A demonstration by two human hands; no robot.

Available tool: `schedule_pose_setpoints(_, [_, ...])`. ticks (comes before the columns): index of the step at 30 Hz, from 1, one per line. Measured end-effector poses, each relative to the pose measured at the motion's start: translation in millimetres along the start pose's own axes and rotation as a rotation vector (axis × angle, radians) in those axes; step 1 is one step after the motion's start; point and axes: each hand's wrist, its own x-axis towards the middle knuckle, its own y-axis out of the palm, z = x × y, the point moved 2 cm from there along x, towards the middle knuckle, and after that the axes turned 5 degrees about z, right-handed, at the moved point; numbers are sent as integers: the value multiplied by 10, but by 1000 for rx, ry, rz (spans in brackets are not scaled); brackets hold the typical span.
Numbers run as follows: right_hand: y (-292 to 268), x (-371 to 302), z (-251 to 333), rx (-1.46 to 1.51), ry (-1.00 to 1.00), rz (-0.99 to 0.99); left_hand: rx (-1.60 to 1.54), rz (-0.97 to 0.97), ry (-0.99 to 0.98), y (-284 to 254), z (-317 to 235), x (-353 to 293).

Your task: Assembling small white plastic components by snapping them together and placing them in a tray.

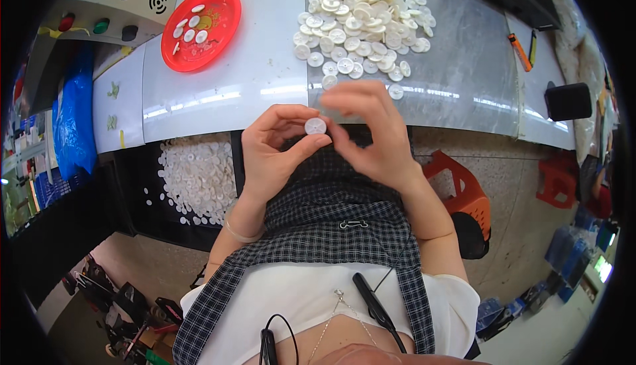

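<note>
Between the thumb and fingers of my left hand is a small round white plastic disc, its flat face turned up. My right hand is just to the right, its thumb near the disc's edge and its fingers raised and apart, slightly blurred. Both hands are over my lap at the table's near edge. Beyond them a large heap of similar white discs lies on the grey tabletop, with a few loose ones at its near side.
A red plate with several white discs lies at the far left. Below the table, a black bin holds many small white pieces. At right are an orange cutter, a black phone-like object and an orange stool.
</note>
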Motion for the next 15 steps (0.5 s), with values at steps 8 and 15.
schedule_pose_setpoints(8, [80,91,-256,-379,17,80,94,-58,91,-102,-4,-75])
schedule_pose_setpoints(15, [-26,50,-183,-233,70,60,86,-20,124,-130,-10,-59])
